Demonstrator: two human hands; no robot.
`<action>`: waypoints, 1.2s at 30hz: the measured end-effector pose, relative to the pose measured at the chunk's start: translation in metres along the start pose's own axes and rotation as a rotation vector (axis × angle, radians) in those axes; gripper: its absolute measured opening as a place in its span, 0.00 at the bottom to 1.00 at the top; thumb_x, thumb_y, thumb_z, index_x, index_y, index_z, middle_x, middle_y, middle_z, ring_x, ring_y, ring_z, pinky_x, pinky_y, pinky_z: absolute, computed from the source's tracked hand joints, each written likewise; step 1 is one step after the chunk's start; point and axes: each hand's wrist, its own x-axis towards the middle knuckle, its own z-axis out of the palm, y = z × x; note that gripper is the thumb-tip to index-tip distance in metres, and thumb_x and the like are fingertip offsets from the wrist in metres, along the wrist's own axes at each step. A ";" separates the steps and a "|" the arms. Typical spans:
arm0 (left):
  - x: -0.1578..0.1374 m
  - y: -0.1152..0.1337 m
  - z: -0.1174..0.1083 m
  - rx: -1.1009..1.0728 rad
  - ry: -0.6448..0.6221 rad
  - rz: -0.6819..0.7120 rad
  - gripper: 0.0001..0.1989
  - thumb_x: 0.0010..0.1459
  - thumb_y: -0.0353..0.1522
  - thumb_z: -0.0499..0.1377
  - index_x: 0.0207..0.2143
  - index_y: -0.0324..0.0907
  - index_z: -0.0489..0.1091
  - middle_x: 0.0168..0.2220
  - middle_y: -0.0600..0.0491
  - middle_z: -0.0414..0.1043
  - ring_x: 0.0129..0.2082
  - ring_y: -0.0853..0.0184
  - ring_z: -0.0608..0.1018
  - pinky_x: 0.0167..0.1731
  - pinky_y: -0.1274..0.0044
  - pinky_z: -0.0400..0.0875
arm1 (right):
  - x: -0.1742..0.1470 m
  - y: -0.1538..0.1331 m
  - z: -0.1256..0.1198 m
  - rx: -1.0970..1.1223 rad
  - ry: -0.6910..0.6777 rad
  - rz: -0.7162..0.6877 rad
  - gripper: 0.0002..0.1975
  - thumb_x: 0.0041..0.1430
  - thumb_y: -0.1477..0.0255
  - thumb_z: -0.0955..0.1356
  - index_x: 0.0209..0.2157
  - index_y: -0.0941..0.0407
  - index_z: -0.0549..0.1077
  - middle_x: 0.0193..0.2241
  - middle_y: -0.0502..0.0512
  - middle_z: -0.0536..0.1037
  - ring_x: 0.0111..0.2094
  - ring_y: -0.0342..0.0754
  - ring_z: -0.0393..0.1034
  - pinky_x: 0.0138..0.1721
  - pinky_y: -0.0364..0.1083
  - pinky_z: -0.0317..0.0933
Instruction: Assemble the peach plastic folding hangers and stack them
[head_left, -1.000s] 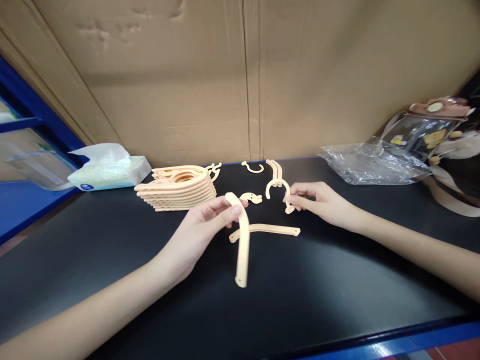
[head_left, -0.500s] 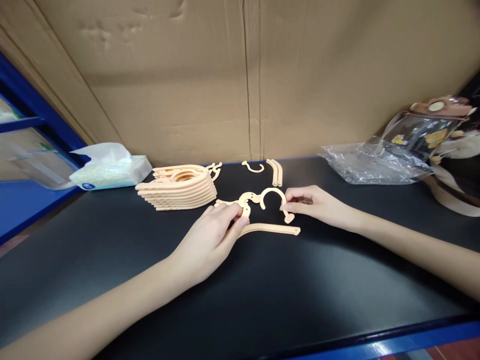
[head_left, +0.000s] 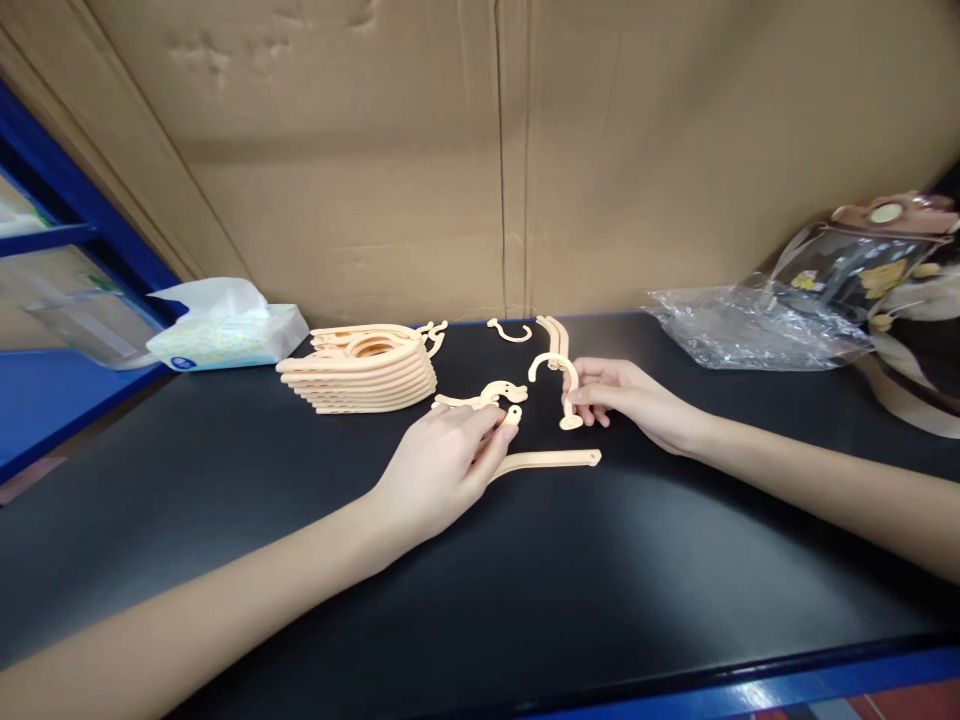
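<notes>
Between the thumb and fingers of my left hand (head_left: 457,455) is a pale peach plastic hanger arm, its rounded end with a hole showing past the fingertips. A long straight arm section (head_left: 555,459) comes out from beneath this hand; whether it belongs to the held piece I cannot tell. Just beyond the left fingers lies another curved hanger arm (head_left: 502,391). My right hand (head_left: 611,392) pinches the shank of a hanger hook (head_left: 574,384), its curve up and its flat round foot down. The hook stands apart from the left hand's piece.
A stack of folded peach hangers (head_left: 360,375) sits at the back left, beside a tissue pack (head_left: 232,335). Near the cardboard wall lie a loose hook (head_left: 513,334) and some curved arms (head_left: 551,335). Crumpled clear plastic (head_left: 757,325) and a bottle (head_left: 847,265) are at right.
My right hand has turned the hook more upright and drawn it away from the other pieces. The left hand's piece has tilted, its holed end now pointing rightward.
</notes>
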 end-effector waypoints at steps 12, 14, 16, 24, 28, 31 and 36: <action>0.020 0.001 0.007 -0.017 0.035 0.086 0.09 0.62 0.29 0.46 0.29 0.41 0.62 0.24 0.56 0.62 0.26 0.68 0.67 0.28 0.76 0.59 | 0.015 0.000 0.014 0.294 0.155 -0.013 0.10 0.48 0.71 0.67 0.34 0.55 0.64 0.23 0.46 0.72 0.21 0.40 0.63 0.24 0.41 0.55; 0.018 0.000 0.006 -0.003 0.027 0.097 0.11 0.63 0.31 0.46 0.29 0.40 0.63 0.24 0.56 0.62 0.26 0.68 0.66 0.28 0.76 0.58 | 0.014 -0.001 0.013 0.304 0.153 -0.007 0.13 0.48 0.71 0.68 0.38 0.55 0.65 0.23 0.46 0.72 0.21 0.40 0.62 0.24 0.41 0.56; 0.016 0.000 0.005 0.015 0.022 0.102 0.12 0.64 0.32 0.46 0.29 0.40 0.63 0.25 0.56 0.62 0.27 0.68 0.66 0.29 0.75 0.58 | 0.014 -0.001 0.011 0.324 0.147 -0.001 0.17 0.49 0.72 0.69 0.42 0.55 0.65 0.23 0.46 0.72 0.22 0.40 0.62 0.25 0.41 0.56; 0.015 -0.001 0.007 0.042 0.034 0.142 0.13 0.66 0.33 0.45 0.29 0.40 0.61 0.27 0.54 0.65 0.29 0.67 0.65 0.29 0.75 0.56 | 0.011 0.000 0.008 0.296 0.046 -0.015 0.22 0.50 0.72 0.70 0.48 0.55 0.66 0.31 0.50 0.75 0.28 0.41 0.67 0.31 0.43 0.59; 0.016 -0.003 0.008 0.043 0.038 0.153 0.12 0.67 0.33 0.45 0.34 0.40 0.63 0.30 0.53 0.67 0.30 0.66 0.65 0.30 0.74 0.57 | 0.011 0.001 0.005 0.320 0.014 -0.022 0.19 0.51 0.73 0.70 0.47 0.55 0.67 0.34 0.50 0.74 0.31 0.41 0.67 0.33 0.43 0.59; 0.016 -0.003 0.008 0.056 0.041 0.155 0.11 0.67 0.33 0.44 0.35 0.39 0.63 0.33 0.52 0.68 0.31 0.66 0.66 0.31 0.74 0.58 | 0.012 0.002 0.003 0.347 0.026 -0.013 0.19 0.51 0.73 0.71 0.46 0.55 0.67 0.33 0.49 0.74 0.30 0.40 0.65 0.32 0.42 0.58; 0.016 -0.004 0.010 0.077 0.055 0.156 0.11 0.67 0.33 0.45 0.37 0.39 0.64 0.37 0.51 0.71 0.32 0.65 0.67 0.31 0.73 0.58 | 0.012 0.002 0.002 0.395 0.037 -0.001 0.18 0.52 0.73 0.71 0.45 0.55 0.68 0.34 0.49 0.74 0.29 0.39 0.64 0.32 0.42 0.58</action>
